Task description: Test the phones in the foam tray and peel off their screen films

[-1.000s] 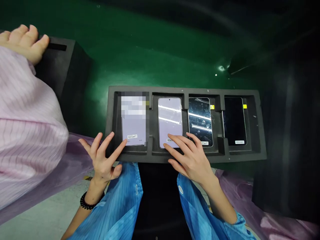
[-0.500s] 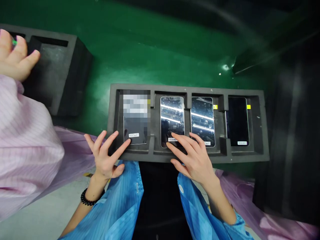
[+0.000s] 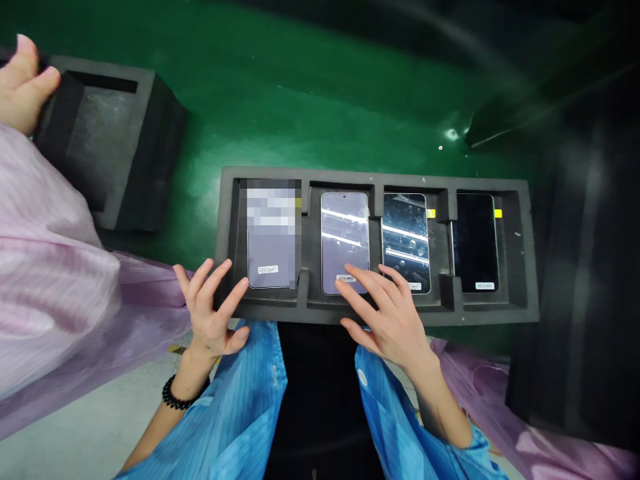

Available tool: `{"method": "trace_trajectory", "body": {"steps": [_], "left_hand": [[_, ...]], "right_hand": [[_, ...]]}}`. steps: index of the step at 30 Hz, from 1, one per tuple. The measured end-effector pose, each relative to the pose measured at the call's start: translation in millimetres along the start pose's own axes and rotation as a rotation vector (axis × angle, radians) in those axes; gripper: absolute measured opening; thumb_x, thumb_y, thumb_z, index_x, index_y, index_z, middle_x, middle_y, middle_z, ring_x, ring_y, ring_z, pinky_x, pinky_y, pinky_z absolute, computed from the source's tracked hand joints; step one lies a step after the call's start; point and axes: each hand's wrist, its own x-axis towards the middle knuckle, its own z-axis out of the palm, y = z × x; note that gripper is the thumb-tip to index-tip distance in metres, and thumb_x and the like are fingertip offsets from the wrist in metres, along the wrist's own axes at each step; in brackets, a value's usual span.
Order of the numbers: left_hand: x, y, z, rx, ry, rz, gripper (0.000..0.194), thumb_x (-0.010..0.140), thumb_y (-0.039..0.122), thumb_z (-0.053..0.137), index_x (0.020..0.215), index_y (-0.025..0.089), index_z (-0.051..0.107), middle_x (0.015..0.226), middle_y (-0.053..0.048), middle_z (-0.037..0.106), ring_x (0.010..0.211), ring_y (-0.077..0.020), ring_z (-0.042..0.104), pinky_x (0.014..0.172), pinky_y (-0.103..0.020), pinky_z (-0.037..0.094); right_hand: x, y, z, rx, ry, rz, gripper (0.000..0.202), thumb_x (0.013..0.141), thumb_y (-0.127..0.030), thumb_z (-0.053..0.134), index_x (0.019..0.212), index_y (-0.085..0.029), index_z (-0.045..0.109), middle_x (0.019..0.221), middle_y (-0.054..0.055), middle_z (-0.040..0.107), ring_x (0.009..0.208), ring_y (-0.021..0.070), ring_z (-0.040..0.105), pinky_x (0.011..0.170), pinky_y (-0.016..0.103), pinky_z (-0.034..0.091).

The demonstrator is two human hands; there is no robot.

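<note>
Right hand (image 3: 393, 319), phone (image 3: 344, 240), label (image 3: 342, 278); unreadably small

1. Straight to the table (image 3: 300, 127), glossy green.
2. And there, in the centre, on it: a long dark tray (image 3: 340, 176), four compartments in a row.
3. Now down into the tray: four phones (image 3: 345, 237), one per compartment, face up, pale lilac for the two at left, black for the two at right.
4. Over to the left, well apart: a second tray (image 3: 140, 107), dark, thick-walled, running out of view.

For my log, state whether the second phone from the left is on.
On: the second phone glows lilac; the rightmost phone looks black.
</note>
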Motion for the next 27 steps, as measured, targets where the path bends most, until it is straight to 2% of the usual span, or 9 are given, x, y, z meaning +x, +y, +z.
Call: {"method": "trace_trajectory", "body": {"steps": [4, 6, 8, 11, 14, 17, 20, 24, 27], "left_hand": [[0.4, 0.1, -0.6, 0.046, -0.06, 0.032, 0.064, 0.097, 0.067, 0.032, 0.149, 0.036, 0.054, 0.161, -0.002, 0.04, 0.15, -0.0371, 0.03, 0.128, -0.066, -0.002], [0.5, 0.3, -0.3, 0.028, -0.025, 0.023, 0.066, 0.097, 0.065, 0.033, 0.154, 0.035, 0.046, 0.162, -0.004, 0.04, 0.149, -0.0373, 0.032, 0.128, -0.068, 0.0], [0.5, -0.1, 0.2, 0.0, 0.009, -0.001, 0.066, 0.095, 0.068, 0.036, 0.154, 0.039, 0.044, 0.161, -0.002, 0.041, 0.148, -0.0365, 0.035, 0.128, -0.068, 0.003], [0.0, -1.3, 0.5, 0.008, -0.015, -0.023, 0.061, 0.094, 0.071, 0.037, 0.144, 0.042, 0.057, 0.156, -0.002, 0.047, 0.146, -0.0366, 0.038, 0.128, -0.067, 0.004], [-1.3, -2.2, 0.1, 0.034, -0.053, -0.027, 0.061, 0.094, 0.072, 0.035, 0.136, 0.04, 0.065, 0.151, -0.004, 0.051, 0.144, -0.038, 0.039, 0.128, -0.067, 0.002], [-2.4, -2.3, 0.3, -0.008, -0.002, -0.041, 0.065, 0.093, 0.073, 0.038, 0.145, 0.039, 0.056, 0.154, -0.005, 0.049, 0.144, -0.0378, 0.041, 0.128, -0.067, 0.004], [-2.1, -2.3, 1.1, -0.043, 0.031, 0.004, 0.065, 0.094, 0.067, 0.041, 0.152, 0.037, 0.048, 0.16, -0.005, 0.042, 0.146, -0.0375, 0.037, 0.127, -0.069, 0.004], [-0.7, -2.3, 1.5, -0.032, 0.008, 0.042, 0.061, 0.096, 0.061, 0.04, 0.153, 0.039, 0.044, 0.165, -0.001, 0.034, 0.149, -0.0388, 0.031, 0.125, -0.073, 0.002], [0.2, -1.7, 0.3, -0.01, -0.018, 0.053, 0.06, 0.097, 0.061, 0.037, 0.153, 0.04, 0.045, 0.167, 0.0, 0.031, 0.15, -0.0378, 0.028, 0.127, -0.07, 0.0]], "right_hand": [[0.1, 0.0, -0.1, 0.002, -0.014, -0.004, 0.03, 0.102, -0.029, 0.051, 0.127, -0.017, 0.064, 0.133, 0.014, 0.07, 0.116, 0.0248, 0.063, 0.109, 0.048, 0.042], [-0.2, 0.3, 0.6, 0.01, 0.012, -0.003, 0.036, 0.102, -0.029, 0.051, 0.135, -0.016, 0.059, 0.131, 0.014, 0.07, 0.115, 0.0246, 0.064, 0.108, 0.048, 0.043], [-0.5, 0.8, 1.3, 0.025, 0.038, 0.0, 0.042, 0.102, -0.032, 0.05, 0.14, -0.013, 0.055, 0.132, 0.015, 0.07, 0.114, 0.0249, 0.064, 0.109, 0.048, 0.044], [-0.9, 1.5, 1.4, 0.019, 0.011, 0.006, 0.039, 0.102, -0.032, 0.052, 0.137, -0.016, 0.058, 0.138, 0.016, 0.066, 0.116, 0.0257, 0.064, 0.11, 0.05, 0.043], [-1.6, 1.8, 1.2, 0.006, -0.018, 0.005, 0.031, 0.101, -0.031, 0.053, 0.129, -0.02, 0.064, 0.14, 0.014, 0.065, 0.117, 0.0259, 0.064, 0.11, 0.05, 0.043], [-3.6, 2.0, 2.8, 0.028, 0.038, 0.009, 0.04, 0.101, -0.032, 0.052, 0.139, -0.017, 0.056, 0.137, 0.016, 0.067, 0.115, 0.0262, 0.064, 0.109, 0.05, 0.045], [-5.4, 2.0, 5.3, 0.046, 0.067, 0.017, 0.05, 0.101, -0.033, 0.053, 0.147, -0.012, 0.047, 0.136, 0.019, 0.066, 0.118, 0.0269, 0.063, 0.111, 0.051, 0.044], [-4.8, 1.2, 4.6, -0.002, 0.024, 0.007, 0.046, 0.102, -0.033, 0.052, 0.144, -0.015, 0.051, 0.139, 0.019, 0.064, 0.117, 0.0267, 0.063, 0.11, 0.05, 0.043], [-3.0, 0.6, 2.4, -0.023, 0.032, -0.01, 0.042, 0.103, -0.032, 0.051, 0.142, -0.019, 0.054, 0.142, 0.019, 0.062, 0.114, 0.0257, 0.064, 0.108, 0.049, 0.043]]}}
